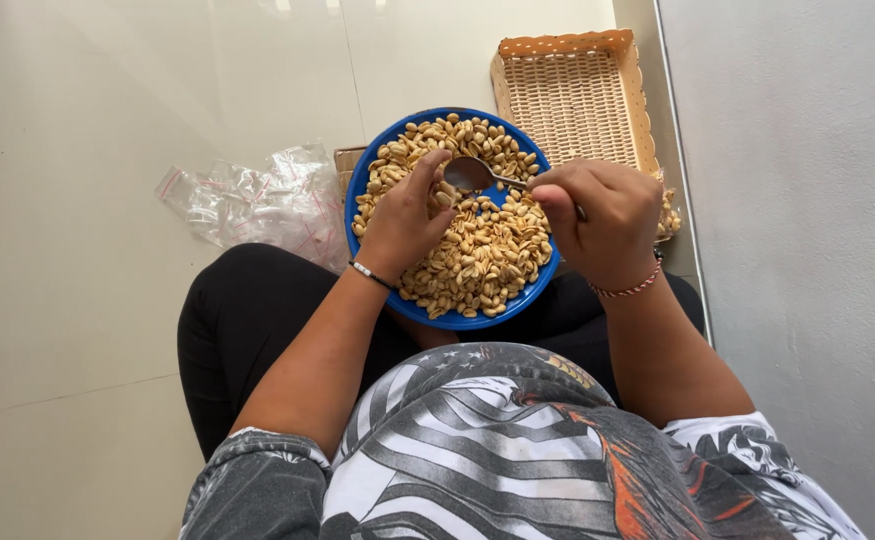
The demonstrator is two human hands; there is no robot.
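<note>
A blue bowl (428, 312) full of peeled peanuts (483, 250) rests on my lap. My right hand (598, 220) grips the handle of a metal spoon (470, 174), whose empty bowl hovers over the peanuts near the far side. My left hand (408, 215) lies on the peanuts beside the spoon, fingers curled and thumb near the spoon's bowl; whether it holds anything I cannot tell.
A woven rectangular basket (573, 95) sits beyond the bowl against a grey wall (808, 200). A heap of small clear plastic bags (258, 200) lies on the pale tiled floor to the left. A brown box edge (348, 160) peeks out behind the bowl.
</note>
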